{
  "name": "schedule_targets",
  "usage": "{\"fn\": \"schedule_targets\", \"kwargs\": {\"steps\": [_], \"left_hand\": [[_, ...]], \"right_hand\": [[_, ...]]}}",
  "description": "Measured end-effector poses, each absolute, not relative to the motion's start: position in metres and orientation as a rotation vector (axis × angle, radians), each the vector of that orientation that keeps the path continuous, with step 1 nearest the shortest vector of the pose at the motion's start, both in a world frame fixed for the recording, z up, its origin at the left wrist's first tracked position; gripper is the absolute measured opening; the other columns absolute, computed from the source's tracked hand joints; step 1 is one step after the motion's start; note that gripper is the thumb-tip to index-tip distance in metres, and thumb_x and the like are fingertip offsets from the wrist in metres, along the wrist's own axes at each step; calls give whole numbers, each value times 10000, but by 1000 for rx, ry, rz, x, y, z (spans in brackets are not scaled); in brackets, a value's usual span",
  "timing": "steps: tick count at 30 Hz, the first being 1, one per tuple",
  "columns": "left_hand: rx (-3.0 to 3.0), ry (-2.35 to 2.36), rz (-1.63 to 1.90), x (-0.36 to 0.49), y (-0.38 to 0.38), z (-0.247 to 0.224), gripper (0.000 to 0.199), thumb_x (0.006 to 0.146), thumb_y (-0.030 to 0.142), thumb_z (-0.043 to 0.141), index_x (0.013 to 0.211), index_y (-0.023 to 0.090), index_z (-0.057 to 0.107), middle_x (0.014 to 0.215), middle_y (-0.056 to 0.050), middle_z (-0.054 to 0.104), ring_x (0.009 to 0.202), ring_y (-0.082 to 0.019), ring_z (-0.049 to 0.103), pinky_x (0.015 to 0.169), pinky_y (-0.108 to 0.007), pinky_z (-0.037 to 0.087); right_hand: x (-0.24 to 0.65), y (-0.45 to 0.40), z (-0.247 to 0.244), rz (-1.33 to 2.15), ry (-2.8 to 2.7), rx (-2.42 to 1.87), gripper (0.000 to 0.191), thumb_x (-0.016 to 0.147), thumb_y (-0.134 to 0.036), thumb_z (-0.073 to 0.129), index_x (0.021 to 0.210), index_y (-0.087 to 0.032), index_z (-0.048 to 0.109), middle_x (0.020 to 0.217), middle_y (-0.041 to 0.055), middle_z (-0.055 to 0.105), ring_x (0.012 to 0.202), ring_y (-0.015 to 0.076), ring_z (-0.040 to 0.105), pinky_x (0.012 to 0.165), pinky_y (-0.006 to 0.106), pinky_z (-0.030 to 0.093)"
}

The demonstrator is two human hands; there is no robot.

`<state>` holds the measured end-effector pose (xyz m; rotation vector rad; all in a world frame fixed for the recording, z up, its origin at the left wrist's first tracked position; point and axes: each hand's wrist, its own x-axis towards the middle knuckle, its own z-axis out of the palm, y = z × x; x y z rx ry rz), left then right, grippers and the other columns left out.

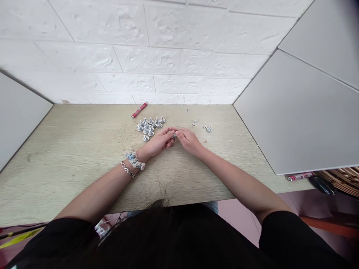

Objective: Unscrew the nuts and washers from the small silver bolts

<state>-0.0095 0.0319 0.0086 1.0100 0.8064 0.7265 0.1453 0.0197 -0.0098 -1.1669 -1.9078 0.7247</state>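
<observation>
My left hand (160, 142) and my right hand (190, 142) meet above the middle of the table. Between their fingertips is a small silver metal bolt (174, 136), mostly covered by the fingers, and both hands pinch it. Just beyond my left hand stands a cluster of several silver bolts with washers (146, 126), most with their shanks pointing up. One bolt (146, 138) sits a little apart at the near side of the cluster. Past my right hand are a single bolt (194, 122), a small nut (205, 127) and a bolt with a washer (209, 129).
A red tube-shaped object (139, 110) lies near the white brick-patterned wall (165, 61). Grey panels bound the pale wooden table (92, 149) on both sides. At the right edge are another red cylinder (300, 176), a dark object (322, 185) and a wicker basket (340, 179).
</observation>
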Motion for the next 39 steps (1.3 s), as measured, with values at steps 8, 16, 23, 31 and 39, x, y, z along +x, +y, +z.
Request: {"fn": "schedule_targets", "kwargs": {"steps": [8,16,23,31,39], "left_hand": [[1022,799,711,-10,33,7,226,797,286,621,967,144,576,607,40,487,459,-28,401,441,-146,304],[989,788,726,-9,34,5,222,790,279,627,959,138,599,612,38,487,463,-26,400,450,-152,312],[995,816,717,-9,34,6,205,801,272,609,954,138,585,591,42,480,454,-29,409,436,-148,308],[999,809,724,-9,33,7,188,802,266,608,938,141,573,580,46,470,461,-33,414,435,-146,306],[994,789,731,-9,34,6,245,781,270,634,989,146,595,662,37,496,497,-26,423,463,-148,330]], "right_hand": [[148,15,-8,816,-1895,-1182,275,664,-139,440,935,-186,437,867,34,557,826,180,511,782,340,416],[144,12,-5,850,-1897,-1177,251,780,-253,459,1018,-192,407,994,66,566,929,192,523,857,376,402],[145,16,-9,742,-1879,-1238,247,893,-402,374,769,-197,433,789,25,517,786,157,484,747,322,402],[146,20,-10,766,-1914,-1166,288,914,-340,336,746,-191,516,855,48,520,877,163,498,860,343,399],[145,17,-15,794,-1826,-1142,194,791,-211,469,982,-206,437,1191,108,441,1169,195,421,933,370,389]]}}
